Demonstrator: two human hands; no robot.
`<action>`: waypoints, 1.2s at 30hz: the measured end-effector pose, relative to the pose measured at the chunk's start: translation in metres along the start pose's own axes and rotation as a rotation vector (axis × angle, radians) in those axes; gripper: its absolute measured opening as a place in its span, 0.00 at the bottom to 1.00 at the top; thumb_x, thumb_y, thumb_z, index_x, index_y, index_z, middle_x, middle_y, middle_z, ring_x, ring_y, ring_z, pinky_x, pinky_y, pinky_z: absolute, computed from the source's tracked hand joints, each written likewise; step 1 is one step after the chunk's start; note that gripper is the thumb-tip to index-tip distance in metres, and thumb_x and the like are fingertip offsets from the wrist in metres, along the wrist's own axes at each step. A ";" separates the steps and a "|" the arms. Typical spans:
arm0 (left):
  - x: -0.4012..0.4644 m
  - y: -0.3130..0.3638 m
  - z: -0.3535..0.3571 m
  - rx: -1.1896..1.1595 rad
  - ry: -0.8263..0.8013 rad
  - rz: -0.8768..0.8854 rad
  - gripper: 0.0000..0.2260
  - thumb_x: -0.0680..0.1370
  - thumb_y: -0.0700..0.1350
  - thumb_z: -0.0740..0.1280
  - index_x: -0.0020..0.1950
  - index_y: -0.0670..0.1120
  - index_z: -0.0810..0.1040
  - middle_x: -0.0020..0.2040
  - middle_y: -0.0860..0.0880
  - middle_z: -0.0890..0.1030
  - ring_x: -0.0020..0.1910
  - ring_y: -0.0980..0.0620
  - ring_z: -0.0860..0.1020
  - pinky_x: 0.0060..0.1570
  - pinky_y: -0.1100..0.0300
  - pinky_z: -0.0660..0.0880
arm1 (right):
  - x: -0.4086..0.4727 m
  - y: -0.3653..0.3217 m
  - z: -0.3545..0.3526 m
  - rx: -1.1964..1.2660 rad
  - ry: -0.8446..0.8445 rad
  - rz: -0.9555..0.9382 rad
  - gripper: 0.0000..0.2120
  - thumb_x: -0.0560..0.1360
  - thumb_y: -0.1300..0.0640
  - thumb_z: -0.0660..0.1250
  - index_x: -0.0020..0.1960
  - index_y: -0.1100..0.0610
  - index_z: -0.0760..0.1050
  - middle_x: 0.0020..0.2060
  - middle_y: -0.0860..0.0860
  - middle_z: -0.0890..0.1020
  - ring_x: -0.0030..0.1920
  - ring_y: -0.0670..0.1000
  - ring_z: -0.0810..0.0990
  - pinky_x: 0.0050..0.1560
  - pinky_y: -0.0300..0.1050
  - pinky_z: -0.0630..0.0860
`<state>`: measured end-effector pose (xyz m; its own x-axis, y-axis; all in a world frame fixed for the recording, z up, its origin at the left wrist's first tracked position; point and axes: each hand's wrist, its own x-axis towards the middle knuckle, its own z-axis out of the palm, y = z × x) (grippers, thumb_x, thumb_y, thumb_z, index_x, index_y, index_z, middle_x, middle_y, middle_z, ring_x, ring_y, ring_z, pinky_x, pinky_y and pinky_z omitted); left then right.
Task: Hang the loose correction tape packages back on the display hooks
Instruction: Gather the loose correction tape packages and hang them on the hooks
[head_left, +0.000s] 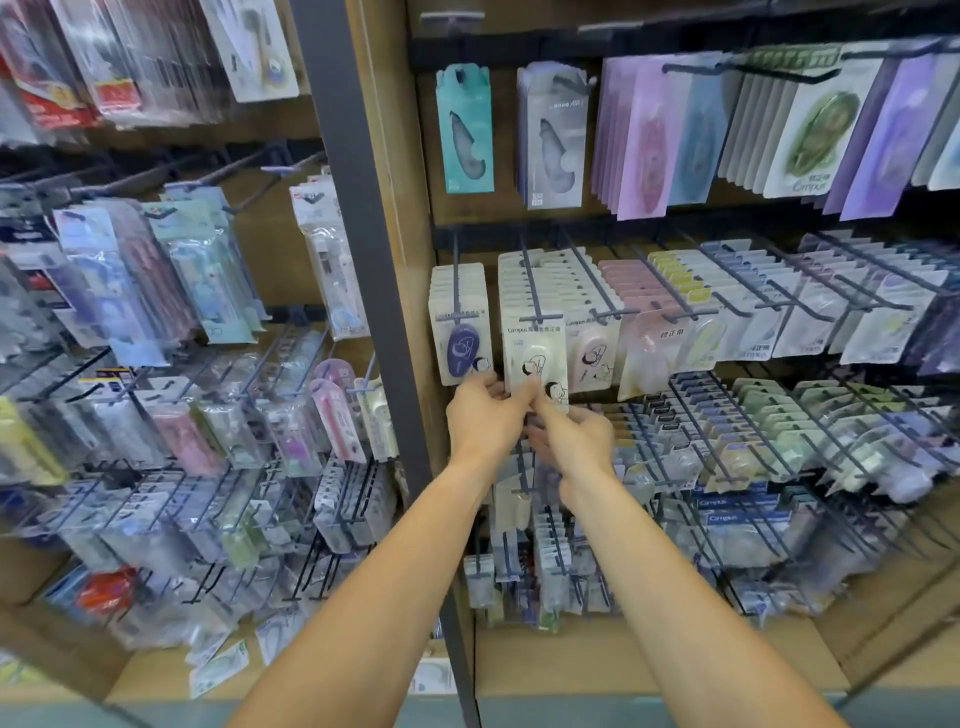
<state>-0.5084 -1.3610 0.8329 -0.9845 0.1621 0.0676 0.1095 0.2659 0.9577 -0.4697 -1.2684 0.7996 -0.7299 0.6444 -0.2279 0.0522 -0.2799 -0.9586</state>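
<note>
Cream correction tape package (535, 358) on hook, lower edge pinched by left hand (485, 415), right hand (576, 441)

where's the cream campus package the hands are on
Head view, centre: the cream package hangs frontmost on the second hook from the dark post, between navy and pink ones.

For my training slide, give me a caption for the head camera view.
Both hands, left and right, hold a cream correction tape package at its display hook.
</note>
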 end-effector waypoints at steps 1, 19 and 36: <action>-0.011 -0.007 -0.003 0.055 -0.013 0.027 0.32 0.78 0.57 0.74 0.77 0.43 0.72 0.66 0.50 0.80 0.67 0.51 0.78 0.63 0.60 0.74 | -0.004 0.008 -0.007 -0.044 0.009 0.004 0.28 0.69 0.42 0.80 0.59 0.60 0.80 0.47 0.54 0.88 0.48 0.53 0.88 0.53 0.50 0.84; -0.299 -0.335 -0.194 0.702 -0.265 -0.801 0.26 0.85 0.63 0.57 0.80 0.54 0.68 0.78 0.43 0.69 0.74 0.40 0.72 0.75 0.48 0.67 | -0.157 0.303 -0.121 -0.992 -0.566 0.248 0.24 0.79 0.41 0.69 0.71 0.49 0.74 0.67 0.54 0.79 0.66 0.56 0.78 0.64 0.52 0.74; -0.211 -0.499 -0.462 0.747 -0.221 -0.875 0.27 0.84 0.66 0.53 0.82 0.59 0.64 0.81 0.43 0.66 0.79 0.41 0.64 0.78 0.46 0.60 | -0.174 0.428 0.220 -1.002 -0.649 0.132 0.30 0.78 0.40 0.69 0.77 0.45 0.66 0.72 0.51 0.75 0.72 0.53 0.72 0.67 0.45 0.68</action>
<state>-0.4183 -1.9670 0.4701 -0.7270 -0.2109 -0.6535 -0.4678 0.8487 0.2465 -0.4706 -1.6573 0.4662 -0.8712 0.0931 -0.4821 0.4493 0.5469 -0.7064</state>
